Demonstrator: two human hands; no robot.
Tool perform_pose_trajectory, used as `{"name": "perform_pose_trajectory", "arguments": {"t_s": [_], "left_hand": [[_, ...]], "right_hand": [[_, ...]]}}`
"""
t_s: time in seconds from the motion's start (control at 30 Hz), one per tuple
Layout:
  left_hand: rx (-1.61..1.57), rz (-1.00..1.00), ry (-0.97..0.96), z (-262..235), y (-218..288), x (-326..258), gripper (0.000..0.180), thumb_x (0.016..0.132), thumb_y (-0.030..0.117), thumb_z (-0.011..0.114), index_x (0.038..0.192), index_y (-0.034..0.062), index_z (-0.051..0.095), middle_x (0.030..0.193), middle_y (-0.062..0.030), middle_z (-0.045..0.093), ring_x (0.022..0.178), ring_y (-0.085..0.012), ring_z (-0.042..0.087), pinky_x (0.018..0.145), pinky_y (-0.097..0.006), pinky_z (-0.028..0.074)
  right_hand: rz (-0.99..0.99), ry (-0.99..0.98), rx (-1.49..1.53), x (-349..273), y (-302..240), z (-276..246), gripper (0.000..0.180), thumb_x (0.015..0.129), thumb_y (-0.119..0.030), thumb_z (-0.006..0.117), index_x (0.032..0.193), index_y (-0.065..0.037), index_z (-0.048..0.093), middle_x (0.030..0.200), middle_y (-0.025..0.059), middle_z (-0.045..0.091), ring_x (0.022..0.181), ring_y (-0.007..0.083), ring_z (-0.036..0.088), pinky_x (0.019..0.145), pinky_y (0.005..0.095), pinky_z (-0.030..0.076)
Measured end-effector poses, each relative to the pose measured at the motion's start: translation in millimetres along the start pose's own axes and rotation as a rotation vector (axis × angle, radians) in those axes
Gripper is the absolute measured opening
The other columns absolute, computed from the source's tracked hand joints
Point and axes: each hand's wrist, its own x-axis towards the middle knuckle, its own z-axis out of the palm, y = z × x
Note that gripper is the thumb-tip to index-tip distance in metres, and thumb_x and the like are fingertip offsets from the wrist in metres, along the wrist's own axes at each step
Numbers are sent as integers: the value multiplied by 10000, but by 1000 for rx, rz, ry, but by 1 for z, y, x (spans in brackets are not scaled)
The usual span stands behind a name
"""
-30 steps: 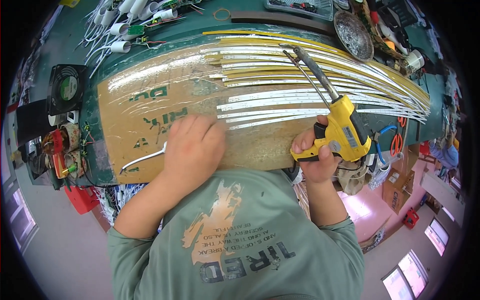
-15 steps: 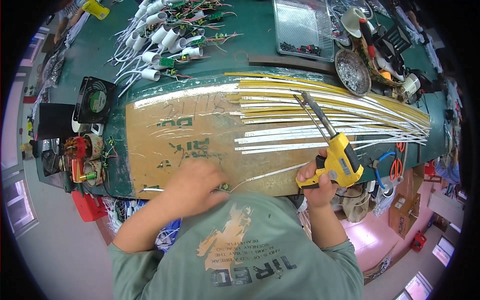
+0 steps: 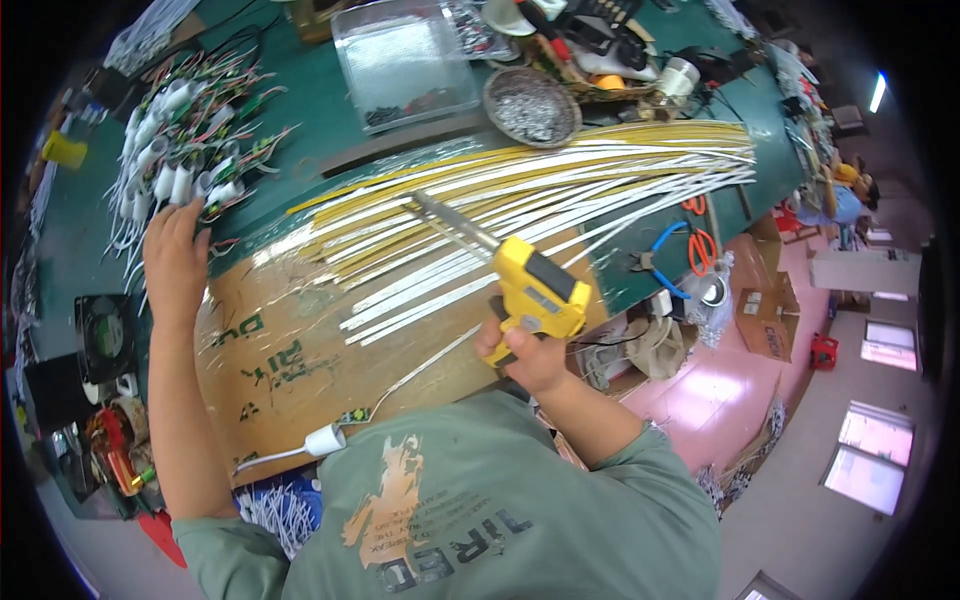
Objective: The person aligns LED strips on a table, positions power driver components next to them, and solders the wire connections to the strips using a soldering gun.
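Green table (image 3: 310,70): 1 bowl (image 3: 532,108) beside strips (image 3: 570,185).

I see the head camera peering down from near above the right hand (image 3: 532,354), facing the bench (image 3: 300,95) beyond its grip.

Lettering on a green shirt (image 3: 540,500): dark block capitals, inverted, with smaller lines of print beside a pale orange patch. Brown cardboard sheet (image 3: 325,375): green capitals in short rows along its left part. Cardboard box (image 3: 768,322), right: dark printed characters on one side. Yellow soldering gun (image 3: 542,288): small pale label on the body, too small to read.
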Motion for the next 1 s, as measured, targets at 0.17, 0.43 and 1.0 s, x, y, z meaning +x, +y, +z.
{"name": "perform_pose_trajectory", "arguments": {"t_s": [0.17,0.43,1.0], "left_hand": [[-163,41,52,-19,27,-20,274,783,60,733,1049,65,671,1008,-106,687,928,-323,630,847,-422,488],[-301,102,-190,-59,114,-84,228,734,94,702,960,122,678,949,-21,650,940,-224,612,806,-368,433],[-570,-119,-186,-51,150,-107,149,773,62,736,906,56,669,929,-87,639,899,-309,601,786,-416,473]], "right_hand": [[-77,30,53,-5,-2,-12,617,893,-241,687,1401,-22,412,827,86,581,741,200,576,688,369,505],[-106,-26,-22,4,-13,1,664,883,-326,698,1380,7,411,781,64,565,688,173,563,647,332,503],[187,-153,-164,-38,-19,9,770,812,-372,806,1385,-28,423,787,54,557,707,197,576,653,339,499]]}}
